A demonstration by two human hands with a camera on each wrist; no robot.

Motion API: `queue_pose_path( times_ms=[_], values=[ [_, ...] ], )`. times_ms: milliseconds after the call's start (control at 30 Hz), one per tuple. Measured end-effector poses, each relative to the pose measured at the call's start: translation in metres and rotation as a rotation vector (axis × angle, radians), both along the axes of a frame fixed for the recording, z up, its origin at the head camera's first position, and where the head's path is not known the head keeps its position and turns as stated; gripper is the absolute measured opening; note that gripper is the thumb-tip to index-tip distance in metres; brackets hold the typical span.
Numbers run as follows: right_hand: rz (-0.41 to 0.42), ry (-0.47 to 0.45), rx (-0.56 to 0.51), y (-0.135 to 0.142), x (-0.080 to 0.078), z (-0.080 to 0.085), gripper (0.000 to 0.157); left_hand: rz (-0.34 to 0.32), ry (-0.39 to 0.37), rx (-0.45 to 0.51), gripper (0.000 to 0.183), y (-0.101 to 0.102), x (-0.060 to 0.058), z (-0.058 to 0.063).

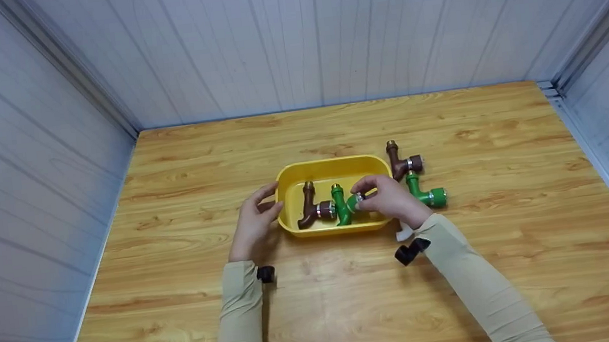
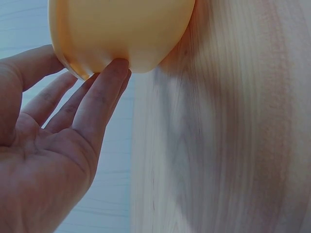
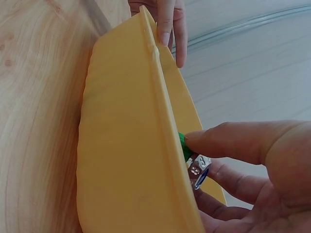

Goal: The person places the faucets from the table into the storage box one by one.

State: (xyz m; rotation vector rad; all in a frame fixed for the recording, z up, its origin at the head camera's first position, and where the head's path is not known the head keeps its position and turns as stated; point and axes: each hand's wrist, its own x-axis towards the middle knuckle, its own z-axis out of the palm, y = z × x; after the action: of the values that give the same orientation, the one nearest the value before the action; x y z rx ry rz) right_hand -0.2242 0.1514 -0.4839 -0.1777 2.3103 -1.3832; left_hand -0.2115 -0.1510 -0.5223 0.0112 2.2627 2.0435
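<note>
My left hand [image 1: 255,219] grips the left end of the yellow tub [image 1: 340,229], its fingers at the rim and against the outer wall in the left wrist view. Inside the tub, my right hand [image 1: 391,198] pinches the knob end of a green tap [image 1: 341,204] between thumb and fingers. The tap's brass threaded end points toward the far wall. A silver collar and a bit of green show between the fingers in the right wrist view. Left of it in the tub lies a brown tap [image 1: 309,208] with a brown knob.
Beyond the tub's right end lie another brown tap [image 1: 398,166] and a second green tap [image 1: 422,195], close together. A white curved piece [image 1: 405,232] sits partly hidden under the right wrist. Pale panel walls stand behind and beside the wooden table [image 1: 184,322].
</note>
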Motion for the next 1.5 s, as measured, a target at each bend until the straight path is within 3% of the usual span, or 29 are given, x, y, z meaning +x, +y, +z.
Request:
queue_pose_path(
  times_ms=[500,800,1500],
  values=[
    [-0.015,-0.088,-0.033,-0.0012,-0.0027,0.0014,0.036,-0.007,0.012,-0.024,0.046,-0.0006,-0.0006,-0.0014],
    [-0.090,-0.210,-0.151,-0.0016,-0.0065,0.0039,0.046,-0.006,0.007,-0.014,0.046,-0.0010,-0.0004,-0.0021],
    [-0.092,-0.279,-0.165,-0.0007,-0.0081,0.0059,0.063,-0.014,-0.007,-0.033,0.046,-0.0024,-0.0026,-0.0018]
  ],
)
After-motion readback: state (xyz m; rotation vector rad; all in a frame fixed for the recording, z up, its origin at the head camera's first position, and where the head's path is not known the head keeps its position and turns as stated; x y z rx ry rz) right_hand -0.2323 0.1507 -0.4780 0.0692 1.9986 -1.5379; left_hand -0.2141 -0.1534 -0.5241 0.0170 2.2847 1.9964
